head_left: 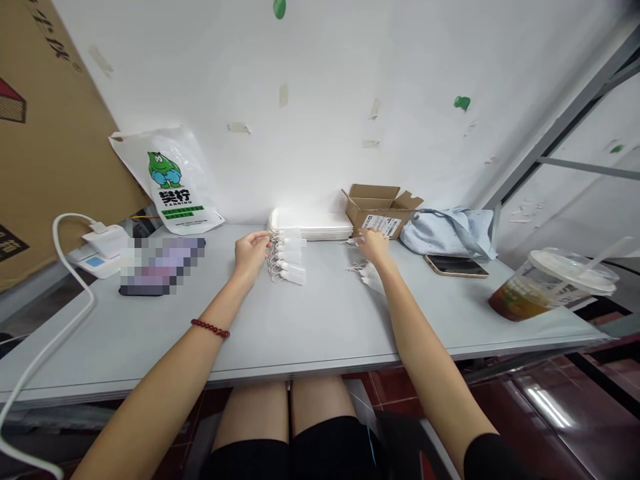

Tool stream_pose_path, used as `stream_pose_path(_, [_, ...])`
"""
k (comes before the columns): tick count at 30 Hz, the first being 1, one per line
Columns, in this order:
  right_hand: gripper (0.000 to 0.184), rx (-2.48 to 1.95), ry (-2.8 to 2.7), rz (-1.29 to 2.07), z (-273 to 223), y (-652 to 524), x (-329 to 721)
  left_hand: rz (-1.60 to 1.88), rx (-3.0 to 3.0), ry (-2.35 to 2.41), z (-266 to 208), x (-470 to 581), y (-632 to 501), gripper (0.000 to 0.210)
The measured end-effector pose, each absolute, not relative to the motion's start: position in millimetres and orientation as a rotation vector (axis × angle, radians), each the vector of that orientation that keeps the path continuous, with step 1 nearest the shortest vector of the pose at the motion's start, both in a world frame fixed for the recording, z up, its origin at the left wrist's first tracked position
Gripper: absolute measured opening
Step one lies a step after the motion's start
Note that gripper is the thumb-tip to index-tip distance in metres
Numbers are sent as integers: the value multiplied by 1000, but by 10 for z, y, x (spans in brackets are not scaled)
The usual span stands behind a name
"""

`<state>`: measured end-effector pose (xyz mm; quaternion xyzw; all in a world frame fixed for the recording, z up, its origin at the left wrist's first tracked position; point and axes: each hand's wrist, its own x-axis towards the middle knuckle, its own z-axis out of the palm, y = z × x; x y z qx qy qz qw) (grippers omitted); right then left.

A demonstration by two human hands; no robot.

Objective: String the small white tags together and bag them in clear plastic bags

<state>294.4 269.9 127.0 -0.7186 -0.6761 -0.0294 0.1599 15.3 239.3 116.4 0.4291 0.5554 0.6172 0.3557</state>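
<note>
My left hand (251, 255) is at the left end of a column of small white tags (293, 275) with thin string loops. Its fingers are bent and drawn together by the loops; whatever may be between them is too small to make out. In front of the small cardboard box (377, 212), my right hand (376, 248) pinches a white tag (353, 241) whose string trails to the left. More white tags (371, 276) lie under and beside that wrist, partly covered by it. Behind the column rests a flat stack of white sheets or sleeves (315, 225).
On the right are a phone (457, 266), a light blue cloth bag (447, 230) and a lidded drink cup (545, 287). Leftward lie a pixelated purple item (167, 267), a white plastic bag (173, 180), a charger (106, 241) with its cable, and a large carton (60, 147).
</note>
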Motion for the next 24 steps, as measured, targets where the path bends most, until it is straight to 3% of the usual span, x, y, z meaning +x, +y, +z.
stream_pose_path(11, [38,-2121,-2007,2,1160,2748,2869,1498,1493,1432,1130,151,2348,36])
stream_pose_path(19, [35,-2081,-2080,-64,1142,2760,2844,638,2219,1503,1299,151,2100,57])
stream_pose_path(24, [33,-2004,-2093,-72,1156,2754,2827,527,2324,1610,1276,175,2079,47])
